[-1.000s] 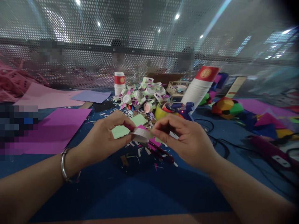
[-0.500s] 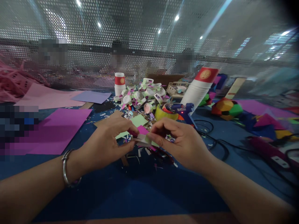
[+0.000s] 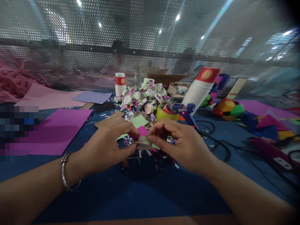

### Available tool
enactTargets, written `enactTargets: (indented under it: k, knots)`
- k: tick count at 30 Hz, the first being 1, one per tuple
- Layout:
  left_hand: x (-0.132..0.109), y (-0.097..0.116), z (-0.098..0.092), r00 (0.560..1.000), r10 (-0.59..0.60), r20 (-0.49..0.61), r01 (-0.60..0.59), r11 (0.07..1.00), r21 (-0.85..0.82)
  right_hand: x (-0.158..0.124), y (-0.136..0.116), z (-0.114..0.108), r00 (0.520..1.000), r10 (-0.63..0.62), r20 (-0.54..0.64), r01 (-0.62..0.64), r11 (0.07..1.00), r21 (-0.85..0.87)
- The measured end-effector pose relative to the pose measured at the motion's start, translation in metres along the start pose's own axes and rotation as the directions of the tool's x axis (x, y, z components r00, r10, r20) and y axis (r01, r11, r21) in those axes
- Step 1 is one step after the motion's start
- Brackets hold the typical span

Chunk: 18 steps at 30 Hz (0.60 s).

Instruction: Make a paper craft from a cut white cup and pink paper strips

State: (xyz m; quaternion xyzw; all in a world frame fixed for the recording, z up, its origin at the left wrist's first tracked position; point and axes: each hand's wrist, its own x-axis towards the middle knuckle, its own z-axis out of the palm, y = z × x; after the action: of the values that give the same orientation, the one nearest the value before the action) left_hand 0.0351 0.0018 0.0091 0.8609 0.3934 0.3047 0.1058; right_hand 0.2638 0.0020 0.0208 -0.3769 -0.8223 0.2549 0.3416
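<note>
Between my two hands, low over the blue table, is a small whitish paper piece [image 3: 143, 145] with a curved band shape. My left hand [image 3: 105, 142] pinches its left end between thumb and fingers. At the other end, where a bit of pale green shows, my right hand [image 3: 181, 144] pinches it too. Just beyond the fingers lie a pale green paper [image 3: 140, 121] and a magenta paper piece [image 3: 142, 130] among paper scraps. A blue glue gun [image 3: 185, 110] with a small red light rests by a yellow bowl [image 3: 165, 115] beyond my right hand.
Behind the scraps rises a heap of cut paper-cup pieces [image 3: 150, 92]. A short cup stack [image 3: 120, 84] stands left of it; a taller stack [image 3: 199, 90] leans at right. Black cables [image 3: 219, 142] run across the right side. Purple sheets [image 3: 58, 131] lie left.
The paper piece has turned slightly between my fingers, so its curved band shows more. Both hands keep their pinch in nearly the same place.
</note>
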Motion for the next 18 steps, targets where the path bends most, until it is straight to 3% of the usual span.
enactTargets:
  k: [9,18]
  knots:
    - [0.0015,0.0002,0.0004,1.0,-0.016,0.002,0.016,1.0,0.002,-0.0003,0.0033,0.001,0.998,0.029,0.051,-0.028,1.0,-0.011]
    - [-0.0011,0.0042,-0.0028,1.0,-0.028,0.0,0.028,0.999,-0.034,-0.0009,0.004,0.0004,1.0,0.024,0.015,-0.024,0.999,0.023]
